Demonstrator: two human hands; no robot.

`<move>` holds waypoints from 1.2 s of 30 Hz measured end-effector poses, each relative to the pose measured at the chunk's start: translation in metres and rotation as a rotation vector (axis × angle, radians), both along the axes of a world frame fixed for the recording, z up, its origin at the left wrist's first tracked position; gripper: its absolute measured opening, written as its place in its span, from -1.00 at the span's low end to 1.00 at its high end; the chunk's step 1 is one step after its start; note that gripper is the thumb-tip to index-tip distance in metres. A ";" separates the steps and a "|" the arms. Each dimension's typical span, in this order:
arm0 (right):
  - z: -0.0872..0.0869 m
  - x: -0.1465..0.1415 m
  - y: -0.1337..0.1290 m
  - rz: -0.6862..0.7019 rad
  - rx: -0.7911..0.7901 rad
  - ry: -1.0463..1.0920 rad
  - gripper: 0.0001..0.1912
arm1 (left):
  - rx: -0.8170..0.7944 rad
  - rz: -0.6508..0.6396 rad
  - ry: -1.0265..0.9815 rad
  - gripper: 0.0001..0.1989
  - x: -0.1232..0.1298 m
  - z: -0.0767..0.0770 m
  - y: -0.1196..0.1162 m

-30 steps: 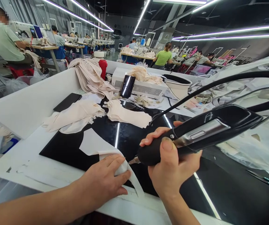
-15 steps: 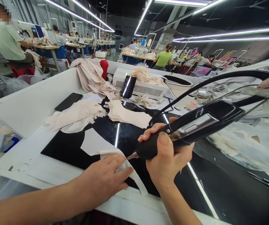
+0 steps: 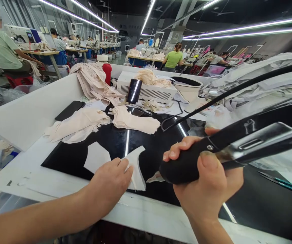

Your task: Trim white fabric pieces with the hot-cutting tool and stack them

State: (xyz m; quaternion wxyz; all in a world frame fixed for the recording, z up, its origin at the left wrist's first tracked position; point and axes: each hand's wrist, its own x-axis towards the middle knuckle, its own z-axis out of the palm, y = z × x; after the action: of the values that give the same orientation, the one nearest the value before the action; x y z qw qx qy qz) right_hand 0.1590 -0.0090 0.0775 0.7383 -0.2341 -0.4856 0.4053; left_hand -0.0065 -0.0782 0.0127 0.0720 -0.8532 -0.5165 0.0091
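Over the glossy black board, my left hand pinches a pale cut fabric piece, whose curved end sticks out past my fingertips. The piece's other part shows behind that hand. My right hand is wrapped round a black handheld tool with a metal lever and a cable. Its pointed metal tip is a little right of the fabric, apart from it. Two stacks of beige fabric pieces, one on the left and one in the middle, lie beyond my hands.
A phone, a black cylinder and a white vented box stand farther back. Scissors lie at right, near plastic bags. A white side wall borders the left. Other people sit at sewing machines beyond.
My left hand has shifted left and turned the fabric's end up and over. My right hand has moved right and nearer with the tool, whose tip is now away from the fabric.
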 end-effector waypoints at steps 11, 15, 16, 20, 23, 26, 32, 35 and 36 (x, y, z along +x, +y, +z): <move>-0.016 0.008 -0.008 -0.060 0.018 0.001 -0.52 | -0.010 0.086 0.086 -0.84 0.004 0.011 -0.003; -0.019 0.006 -0.009 -0.045 0.026 -0.012 -0.51 | 0.035 0.099 0.039 -0.86 0.002 0.009 -0.005; -0.020 0.005 -0.009 -0.038 0.030 -0.017 -0.51 | 0.056 0.100 0.025 -0.90 0.001 0.009 -0.006; -0.021 0.004 -0.011 -0.018 0.035 -0.027 -0.54 | 0.230 0.052 -0.029 -0.90 0.001 0.005 -0.009; -0.019 0.004 -0.011 -0.038 0.025 -0.027 -0.54 | 0.373 -0.033 -0.093 -0.82 0.003 0.004 -0.010; -0.017 0.004 -0.009 -0.084 0.018 -0.028 -0.53 | 0.388 -0.124 -0.166 -0.75 0.004 0.007 -0.009; -0.019 0.004 -0.008 -0.053 0.029 -0.024 -0.55 | 0.280 -0.335 -0.309 -0.77 0.009 0.005 -0.004; -0.020 0.004 -0.009 -0.036 0.044 -0.019 -0.55 | 0.294 -0.431 -0.326 -0.75 0.013 -0.001 -0.001; -0.020 0.004 -0.009 -0.033 0.047 -0.024 -0.54 | 0.301 -0.461 -0.321 -0.74 0.014 -0.004 0.001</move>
State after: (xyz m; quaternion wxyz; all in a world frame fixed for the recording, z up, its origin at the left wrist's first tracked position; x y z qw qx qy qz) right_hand 0.1628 -0.0181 0.0572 0.7443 -0.2296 -0.4999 0.3786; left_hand 0.0073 -0.0775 0.0091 0.1153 -0.9180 -0.3098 -0.2188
